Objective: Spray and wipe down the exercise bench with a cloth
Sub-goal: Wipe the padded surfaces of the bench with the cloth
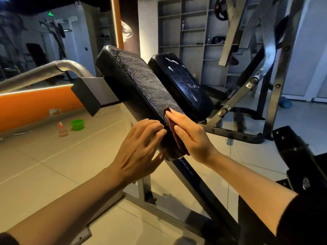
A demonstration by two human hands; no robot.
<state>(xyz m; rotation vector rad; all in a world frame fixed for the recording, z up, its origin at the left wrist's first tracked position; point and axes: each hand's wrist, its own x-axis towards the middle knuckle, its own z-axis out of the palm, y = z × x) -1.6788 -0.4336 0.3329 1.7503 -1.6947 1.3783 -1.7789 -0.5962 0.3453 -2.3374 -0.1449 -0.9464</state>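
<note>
**Near pad under the cloth, far pad left wet**

The right hand (191, 137) is laid flat, fingers straight, on a small reddish-brown cloth (174, 133), which is pressed against the lower end of the nearer black textured vinyl pad (134, 84) of the exercise bench. Nothing is clenched; the cloth is simply held down under the palm and fingers. The left hand (139, 147) is set beside it on the pad's lower left edge, fingers relaxed and spread, apparently to steady the pad; nothing is grasped by it.

Fine streaks are seen across the upper surface of the nearer pad, so most of it is judged to have been wiped, with only the bottom end in hand. The farther black glossy pad (180, 82), just beside it, is covered in droplets and wet patches: sprayed, it seems, but not yet wiped.

On the tiled floor (53, 165), well apart to the left, a translucent spray bottle with a red trigger (62, 129) is stood near a green plastic bucket (77, 124).
</note>
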